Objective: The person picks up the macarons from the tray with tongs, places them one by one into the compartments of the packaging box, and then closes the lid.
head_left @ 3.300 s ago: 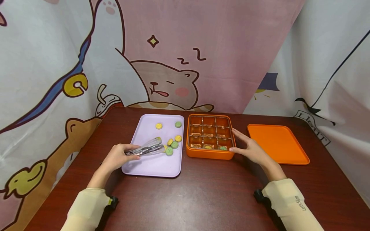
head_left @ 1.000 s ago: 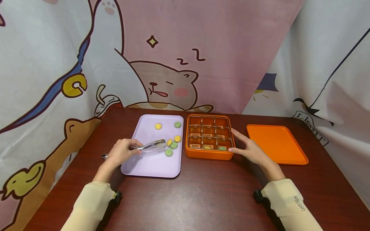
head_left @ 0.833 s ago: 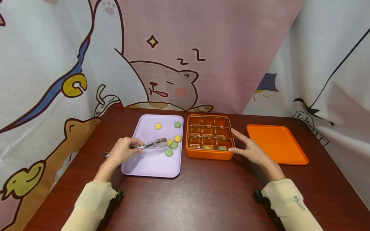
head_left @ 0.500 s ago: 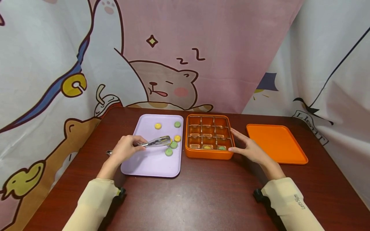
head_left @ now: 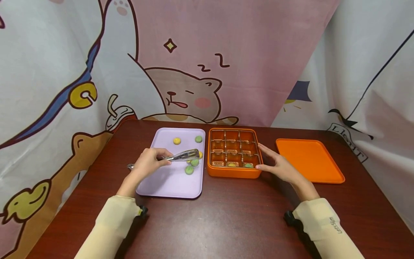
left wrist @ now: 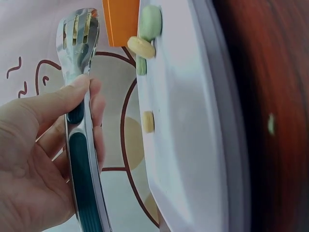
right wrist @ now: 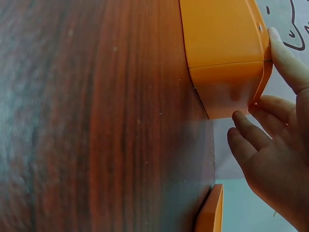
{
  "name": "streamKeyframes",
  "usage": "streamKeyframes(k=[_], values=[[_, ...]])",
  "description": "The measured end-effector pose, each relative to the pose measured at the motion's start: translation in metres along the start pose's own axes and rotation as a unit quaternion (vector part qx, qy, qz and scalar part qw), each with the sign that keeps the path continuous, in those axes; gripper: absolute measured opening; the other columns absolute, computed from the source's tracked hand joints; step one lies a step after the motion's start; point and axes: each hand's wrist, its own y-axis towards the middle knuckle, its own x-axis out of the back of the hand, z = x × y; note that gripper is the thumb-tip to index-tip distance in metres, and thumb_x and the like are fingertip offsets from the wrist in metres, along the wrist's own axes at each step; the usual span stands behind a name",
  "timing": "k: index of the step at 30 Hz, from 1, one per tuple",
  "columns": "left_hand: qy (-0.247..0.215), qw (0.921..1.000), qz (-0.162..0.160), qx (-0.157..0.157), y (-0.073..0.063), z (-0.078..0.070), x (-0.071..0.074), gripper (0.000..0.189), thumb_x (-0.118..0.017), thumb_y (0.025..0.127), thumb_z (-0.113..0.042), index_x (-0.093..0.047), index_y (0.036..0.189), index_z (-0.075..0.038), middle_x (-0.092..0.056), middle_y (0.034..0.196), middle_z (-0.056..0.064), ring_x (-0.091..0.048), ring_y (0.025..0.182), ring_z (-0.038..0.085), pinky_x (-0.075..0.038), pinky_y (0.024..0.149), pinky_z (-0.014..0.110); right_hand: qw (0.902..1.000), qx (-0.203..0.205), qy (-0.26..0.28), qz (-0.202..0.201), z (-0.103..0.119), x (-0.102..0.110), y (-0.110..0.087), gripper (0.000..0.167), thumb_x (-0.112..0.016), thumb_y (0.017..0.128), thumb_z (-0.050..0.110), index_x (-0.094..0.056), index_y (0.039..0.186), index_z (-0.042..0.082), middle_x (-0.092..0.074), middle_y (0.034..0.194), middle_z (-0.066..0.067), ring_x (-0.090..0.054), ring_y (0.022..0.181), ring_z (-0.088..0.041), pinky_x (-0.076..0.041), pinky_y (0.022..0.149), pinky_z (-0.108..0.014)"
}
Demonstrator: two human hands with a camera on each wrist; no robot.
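My left hand (head_left: 150,162) grips metal tongs (left wrist: 79,58) with dark green grips, raised over the right part of a lilac tray (head_left: 155,187). Something yellow shows through the slots of the tongs' head, a small round piece between its jaws. On the tray lie several small round cookie-like pieces, among them a green one (head_left: 189,169) and a yellow one (head_left: 176,141). My right hand (head_left: 279,167) rests at the right side of an orange box (head_left: 234,173), thumb at its front right corner. The box's clear divided insert (head_left: 233,146) holds yellow and green pieces in its front row.
A flat orange lid (head_left: 310,162) lies to the right of the box on the dark wooden table (head_left: 207,226). The box stands close beside the tray's right edge. A printed cloth (head_left: 252,72) hangs behind the table.
The tongs have closed on a yellow piece, which has left the tray, and my left hand has carried them up and right toward the box. My right hand has stayed at the box.
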Motion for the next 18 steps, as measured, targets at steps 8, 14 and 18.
streamKeyframes(k=[8, 14, 18], values=[[-0.013, 0.9999, 0.002, -0.006, 0.008, -0.012, -0.010, 0.015, -0.080, 0.081, -0.010, -0.078, 0.096, -0.009, -0.077, 0.088, 0.008, -0.069, 0.079, 0.016, -0.049, 0.069, 0.028, 1.0000, -0.001, -0.002, 0.001, -0.001, 0.001, 0.000, 0.085, -0.071, 0.092, 0.028, -0.022, 0.160, 0.015, -0.016, 0.167, -0.017, -0.016, 0.151, -0.045, -0.017, 0.112, -0.073], [-0.019, 0.9996, 0.005, -0.021, 0.013, -0.019, -0.016, 0.014, -0.080, 0.081, -0.010, -0.078, 0.095, -0.010, -0.077, 0.085, 0.006, -0.064, 0.073, 0.011, -0.047, 0.066, 0.026, 1.0000, 0.000, -0.007, -0.001, -0.001, 0.000, 0.001, 0.084, -0.071, 0.092, 0.029, -0.022, 0.160, 0.016, -0.017, 0.167, -0.017, -0.017, 0.151, -0.045, -0.018, 0.112, -0.073], [-0.026, 0.9993, 0.012, -0.024, 0.015, -0.023, -0.019, 0.014, -0.080, 0.082, -0.010, -0.078, 0.095, -0.011, -0.077, 0.086, 0.006, -0.066, 0.074, 0.011, -0.047, 0.066, 0.026, 1.0000, 0.001, -0.007, 0.000, 0.000, 0.000, 0.000, 0.084, -0.071, 0.093, 0.029, -0.022, 0.160, 0.016, -0.016, 0.167, -0.016, -0.016, 0.151, -0.045, -0.017, 0.112, -0.073]])
